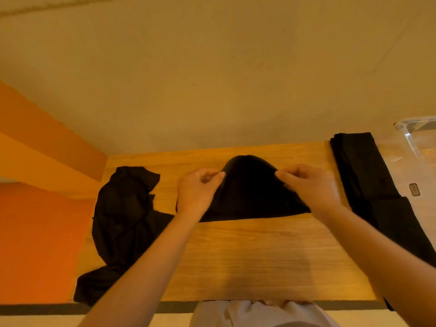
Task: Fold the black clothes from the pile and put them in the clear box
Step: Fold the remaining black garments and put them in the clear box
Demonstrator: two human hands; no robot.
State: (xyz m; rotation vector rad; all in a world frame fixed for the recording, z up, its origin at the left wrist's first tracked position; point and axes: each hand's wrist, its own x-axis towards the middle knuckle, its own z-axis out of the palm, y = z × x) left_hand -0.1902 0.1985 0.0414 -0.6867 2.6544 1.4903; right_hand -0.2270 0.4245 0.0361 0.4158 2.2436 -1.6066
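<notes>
Head: black garment [250, 192] between pinching fingers [218, 175].

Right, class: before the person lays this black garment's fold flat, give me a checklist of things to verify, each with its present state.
1. Left hand pinches the small black garment: ok.
2. Right hand pinches the opposite side: ok.
3. Garment's near edge lies straight on the wooden table: ok.
4. Crumpled black pile lies apart from the fold: ok.
5. Folded black clothes already in the clear plastic box: not ok, beside it.
6. Box has room: cannot tell, mostly out of frame.
</notes>
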